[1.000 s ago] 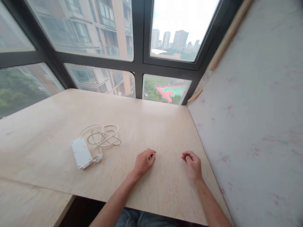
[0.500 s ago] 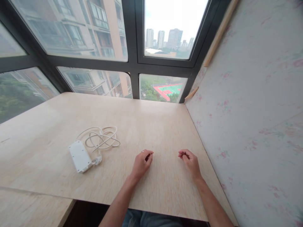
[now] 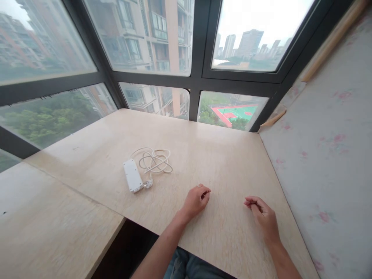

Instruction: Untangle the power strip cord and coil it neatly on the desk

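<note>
White power strip: lies flat on the pale-grained tabletop, to the left of both hands and farther from the person's body, set at a slant, small dots near the corners of its upward face

Cord: the same whitish tone, spread in loose, crossing loops just right of the strip

Plug: by the strip's near end, between strip and left hand; whether it touches the casing I cannot tell

Left hand: at the tabletop, nearer to the plug than the other hand is, fingers loosely curled and partly open, a dark gap between thumb and forefinger

Ring: on a finger of that left hand

Right hand: well apart from the left, near the wall side, fingers folded inward with the thumb against them, loosely closed; the inside of the palm is hidden

Wall: pale paper with pink flowers, meeting the tabletop's right edge

Windows: dark frames beyond the tabletop, with tall buildings, green trees and a red and green court outside

Lap: blue trousers below the tabletop's near edge, between the forearms
</note>
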A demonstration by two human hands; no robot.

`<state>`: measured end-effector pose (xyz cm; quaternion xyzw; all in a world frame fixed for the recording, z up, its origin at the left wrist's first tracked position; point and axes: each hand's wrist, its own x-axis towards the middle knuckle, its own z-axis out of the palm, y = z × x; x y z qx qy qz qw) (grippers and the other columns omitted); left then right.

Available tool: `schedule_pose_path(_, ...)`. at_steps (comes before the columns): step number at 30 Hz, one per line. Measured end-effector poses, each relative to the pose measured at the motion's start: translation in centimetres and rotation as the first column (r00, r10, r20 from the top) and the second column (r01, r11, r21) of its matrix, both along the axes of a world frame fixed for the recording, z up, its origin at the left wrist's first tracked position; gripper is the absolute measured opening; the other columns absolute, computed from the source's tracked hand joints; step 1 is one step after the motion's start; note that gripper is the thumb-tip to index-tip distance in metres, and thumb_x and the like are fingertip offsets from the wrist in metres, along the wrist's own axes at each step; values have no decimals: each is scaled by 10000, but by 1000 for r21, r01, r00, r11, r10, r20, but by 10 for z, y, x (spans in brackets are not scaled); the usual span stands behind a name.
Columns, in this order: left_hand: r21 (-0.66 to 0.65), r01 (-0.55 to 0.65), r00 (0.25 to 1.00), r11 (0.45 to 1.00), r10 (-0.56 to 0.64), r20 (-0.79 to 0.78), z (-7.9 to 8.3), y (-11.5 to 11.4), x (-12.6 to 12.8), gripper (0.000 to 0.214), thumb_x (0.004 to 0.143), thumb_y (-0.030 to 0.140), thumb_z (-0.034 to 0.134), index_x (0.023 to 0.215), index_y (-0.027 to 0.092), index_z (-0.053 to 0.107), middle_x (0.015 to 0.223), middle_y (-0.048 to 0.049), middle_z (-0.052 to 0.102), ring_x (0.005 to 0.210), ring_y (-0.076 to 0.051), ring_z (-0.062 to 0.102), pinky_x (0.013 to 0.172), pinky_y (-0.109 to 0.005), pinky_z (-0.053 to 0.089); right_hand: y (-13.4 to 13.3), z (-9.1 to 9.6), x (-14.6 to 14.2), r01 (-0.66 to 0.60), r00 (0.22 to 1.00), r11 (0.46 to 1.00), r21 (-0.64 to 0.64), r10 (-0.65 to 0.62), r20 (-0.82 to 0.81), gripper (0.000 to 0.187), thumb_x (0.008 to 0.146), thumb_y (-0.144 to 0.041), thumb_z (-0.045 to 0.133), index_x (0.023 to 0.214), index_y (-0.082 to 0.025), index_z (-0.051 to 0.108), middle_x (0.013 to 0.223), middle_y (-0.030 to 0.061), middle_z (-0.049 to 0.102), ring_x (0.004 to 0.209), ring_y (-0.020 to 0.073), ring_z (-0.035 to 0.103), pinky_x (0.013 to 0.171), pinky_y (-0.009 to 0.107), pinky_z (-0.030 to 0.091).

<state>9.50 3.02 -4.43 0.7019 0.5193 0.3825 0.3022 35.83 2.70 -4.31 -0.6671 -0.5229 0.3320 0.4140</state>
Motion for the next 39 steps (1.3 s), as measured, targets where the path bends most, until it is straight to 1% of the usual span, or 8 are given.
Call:
schedule_pose_path(13,-4,-95,986,995,95,137,2,-7,-3,184,822,178,520,883,151,692,810,-62,653,708,-134,570,679,-258,436,-2,1,4,65,996,990,-127,-71,-48,442,605,-487,564,884,-161,670,900,106,700,884,260,651,834,348,501)
schedule_pose_path(21,-102,-242,899,965,263,351,12,-21,-20,215,837,283,549,868,138,704,772,-62,664,624,-117,547,576,-235,435,0,-3,11,29,997,994,-108,-37,-72,451,628,-478,562,917,-144,656,912,118,694,881,266,651,837,372,500)
schedule_pose_path(26,-39,-414,842,909,399,364,60,-29,-89,292,847,379,562,936,130,687,772,-61,649,615,-121,551,558,-239,454,3,-15,19,15,998,997,-79,-20,-56,425,668,-445,562,951,-144,657,946,127,696,903,278,657,852,395,502)
schedule_pose_path(30,163,-579,810,799,587,-2,90,-11,-177,305,859,342,514,1049,153,659,921,-79,667,790,-176,600,754,-311,494,3,-10,16,21,999,996,-84,-24,-31,420,657,-454,556,930,-151,659,924,118,701,898,283,660,840,395,505)
schedule_pose_path(32,185,-528,771,829,559,-305,91,6,-216,429,783,294,592,1184,139,603,1118,-111,647,1026,-236,580,975,-378,414,2,-5,12,26,999,995,-97,-29,-35,429,639,-462,554,920,-155,657,917,112,700,900,281,657,848,393,499)
schedule_pose_path(34,60,-477,752,877,443,-488,85,23,-243,573,697,251,658,1245,116,555,1287,-155,566,1211,-281,493,1068,-390,323,1,0,8,29,999,993,-114,-32,-33,438,622,-467,551,911,-156,656,910,110,699,898,282,653,853,395,492)
schedule_pose_path(36,-10,-457,764,890,387,-517,77,37,-257,551,690,225,646,1227,139,563,1257,-145,590,1190,-274,518,1034,-367,355,1,3,5,37,999,992,-124,-41,-29,444,608,-470,547,899,-153,657,898,114,698,887,285,651,850,401,490)
schedule_pose_path(39,-32,-455,788,890,386,-481,76,48,-259,272,786,262,546,1030,177,633,961,-91,678,943,-237,622,860,-330,444,1,5,2,54,998,992,-113,-59,-38,432,605,-463,556,883,-149,659,882,119,697,877,283,651,839,400,493)
